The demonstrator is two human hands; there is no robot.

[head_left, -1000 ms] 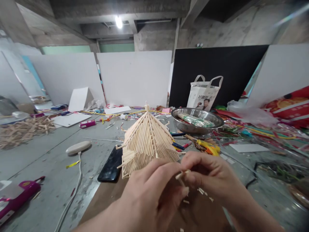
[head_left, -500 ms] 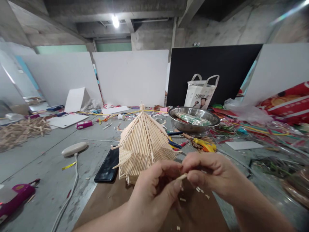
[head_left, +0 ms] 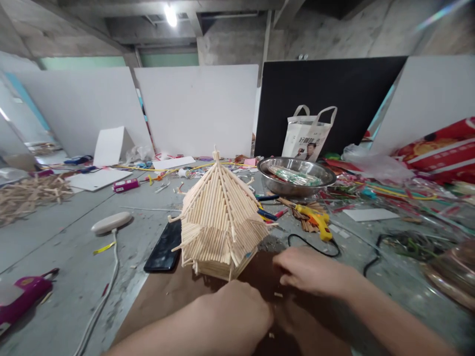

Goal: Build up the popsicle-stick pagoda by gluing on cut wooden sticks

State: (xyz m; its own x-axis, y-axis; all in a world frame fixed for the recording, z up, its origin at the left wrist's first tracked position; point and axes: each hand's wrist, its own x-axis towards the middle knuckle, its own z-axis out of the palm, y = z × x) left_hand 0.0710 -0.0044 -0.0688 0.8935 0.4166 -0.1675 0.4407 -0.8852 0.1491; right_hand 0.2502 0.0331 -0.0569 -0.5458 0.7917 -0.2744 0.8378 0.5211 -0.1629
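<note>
A small house model [head_left: 218, 222] built of thin pale wooden sticks, with a pointed roof, stands on a brown board [head_left: 159, 306]. My left hand [head_left: 237, 314] is low in front of it, back of the hand up and fingers curled under. Whatever it may hold is hidden. To the right of the model, my right hand [head_left: 308, 269] is close above the board with its fingers curled downward, and its grip is hidden too. A short piece of stick [head_left: 278, 294] lies on the board between the hands.
A black phone [head_left: 163, 249] lies left of the model. Beyond my right hand are a yellow glue gun [head_left: 314, 220] and a metal bowl [head_left: 265, 180] with packaged sticks. A purple glue gun [head_left: 27, 296], a white corded device [head_left: 111, 222] and a stick pile [head_left: 29, 198] are leftward.
My hands were together, pinching a small stick; they have moved apart. The left hand has turned over and dropped lower, and the right has lowered toward the board. The view has shifted slightly.
</note>
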